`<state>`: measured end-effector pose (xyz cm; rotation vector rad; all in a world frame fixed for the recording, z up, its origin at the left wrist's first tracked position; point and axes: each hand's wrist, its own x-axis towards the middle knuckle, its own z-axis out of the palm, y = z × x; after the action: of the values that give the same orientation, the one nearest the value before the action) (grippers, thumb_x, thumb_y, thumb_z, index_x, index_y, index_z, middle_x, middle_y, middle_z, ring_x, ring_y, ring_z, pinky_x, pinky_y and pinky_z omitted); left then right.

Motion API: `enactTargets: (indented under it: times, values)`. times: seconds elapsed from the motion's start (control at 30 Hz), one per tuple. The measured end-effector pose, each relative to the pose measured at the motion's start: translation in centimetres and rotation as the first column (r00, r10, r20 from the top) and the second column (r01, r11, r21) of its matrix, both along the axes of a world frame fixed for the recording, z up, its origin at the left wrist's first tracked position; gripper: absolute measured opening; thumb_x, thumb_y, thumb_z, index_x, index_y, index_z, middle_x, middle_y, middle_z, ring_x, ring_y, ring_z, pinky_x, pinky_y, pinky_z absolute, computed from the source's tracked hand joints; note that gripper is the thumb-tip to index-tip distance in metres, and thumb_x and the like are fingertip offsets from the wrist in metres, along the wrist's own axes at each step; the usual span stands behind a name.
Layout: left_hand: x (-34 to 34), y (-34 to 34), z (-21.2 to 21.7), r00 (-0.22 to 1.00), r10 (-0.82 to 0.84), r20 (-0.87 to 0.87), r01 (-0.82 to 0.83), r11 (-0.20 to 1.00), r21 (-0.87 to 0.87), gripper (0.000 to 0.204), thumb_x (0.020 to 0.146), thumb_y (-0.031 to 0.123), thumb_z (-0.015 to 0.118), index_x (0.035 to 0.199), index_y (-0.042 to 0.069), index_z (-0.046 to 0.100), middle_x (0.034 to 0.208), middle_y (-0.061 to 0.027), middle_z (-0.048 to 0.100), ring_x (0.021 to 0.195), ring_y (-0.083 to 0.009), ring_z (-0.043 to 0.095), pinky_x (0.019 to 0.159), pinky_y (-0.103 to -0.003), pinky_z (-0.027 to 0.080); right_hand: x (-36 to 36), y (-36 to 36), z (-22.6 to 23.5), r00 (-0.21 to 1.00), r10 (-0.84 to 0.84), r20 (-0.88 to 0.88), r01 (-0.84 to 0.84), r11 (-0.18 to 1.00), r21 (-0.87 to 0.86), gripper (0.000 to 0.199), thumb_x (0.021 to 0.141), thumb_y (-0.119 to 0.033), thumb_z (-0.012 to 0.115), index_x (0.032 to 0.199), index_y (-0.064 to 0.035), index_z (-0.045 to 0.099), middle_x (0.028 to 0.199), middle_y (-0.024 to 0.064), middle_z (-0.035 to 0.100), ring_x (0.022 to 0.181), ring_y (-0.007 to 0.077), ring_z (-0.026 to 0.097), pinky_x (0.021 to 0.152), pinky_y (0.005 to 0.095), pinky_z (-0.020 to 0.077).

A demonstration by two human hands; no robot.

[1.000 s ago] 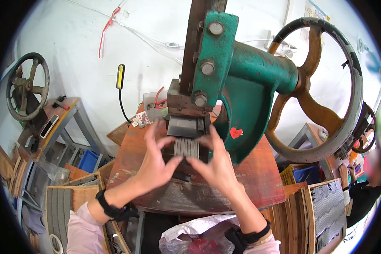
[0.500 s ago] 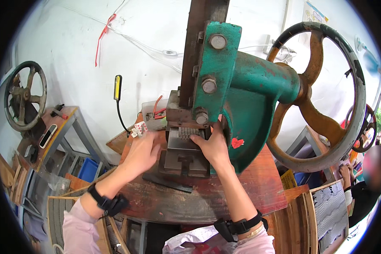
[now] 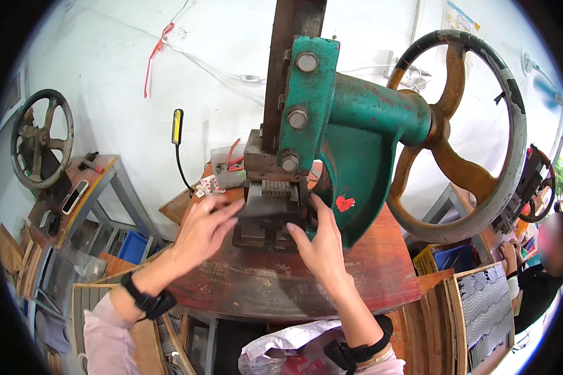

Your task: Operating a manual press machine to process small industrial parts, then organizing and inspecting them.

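A green hand press stands before me with its dark ram over a steel bed. Under the ram sits a small grey ridged metal piece. My left hand is at the bed's left front, its fingers closed on the end of a blurred dark flat strip that reaches across the bed. At the bed's right side is my right hand, thumb and forefinger apart and nothing seen between them. Whether its fingertips touch the strip or the bed is hard to tell.
The press's large handwheel rises at the right. Behind the bed are a small container with red-handled tools and a yellow-black lamp. Wooden trays flank the red-brown table. Another person is at the far right.
The dark strip has left the tabletop and now lies across the bed at my left fingers. My right hand has drawn back from the ridged piece toward me.
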<state>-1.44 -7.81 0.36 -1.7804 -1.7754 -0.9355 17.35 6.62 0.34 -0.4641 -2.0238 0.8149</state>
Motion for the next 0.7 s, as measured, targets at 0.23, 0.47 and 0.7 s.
enactTargets:
  times: [0.23,0.47,0.7]
  values:
    - [-0.5,4.7,1.4,0.912,0.232,0.339,-0.183,0.968,-0.171,0.036,0.073,0.034,0.074,0.097,0.007,0.069,0.103,-0.0128,0.057,0.084,-0.0311,0.059,0.076,-0.041,0.046,5.9,-0.7,0.5,0.983,-0.110,0.149,0.091,0.988,0.127,0.061,0.078,-0.011,0.068,0.129,0.0043,0.038,0.123,0.0255,0.047,0.113,0.0405,0.046,0.097,0.0437,0.0383]
    - [0.2,6.0,2.1,0.847,0.471,0.245,-0.326,0.826,-0.460,0.059,0.081,0.051,0.060,0.127,0.014,0.054,0.134,-0.0187,0.043,0.128,-0.0382,0.029,0.099,-0.063,0.017,11.4,0.4,1.1,0.960,-0.188,0.208,0.160,0.977,0.144,0.055,0.079,-0.010,0.068,0.126,0.0027,0.044,0.121,0.0232,0.049,0.113,0.0388,0.046,0.096,0.0433,0.0385]
    - [1.7,7.1,2.4,0.860,0.484,0.160,-0.294,0.727,-0.620,0.057,0.090,0.051,0.044,0.139,0.022,0.040,0.147,-0.0219,0.023,0.138,-0.0405,0.010,0.105,-0.064,0.006,14.5,0.5,2.3,0.951,-0.219,0.221,0.179,0.966,0.187,0.050,0.080,-0.011,0.067,0.124,0.0010,0.047,0.121,0.0220,0.049,0.113,0.0382,0.047,0.095,0.0434,0.0390]
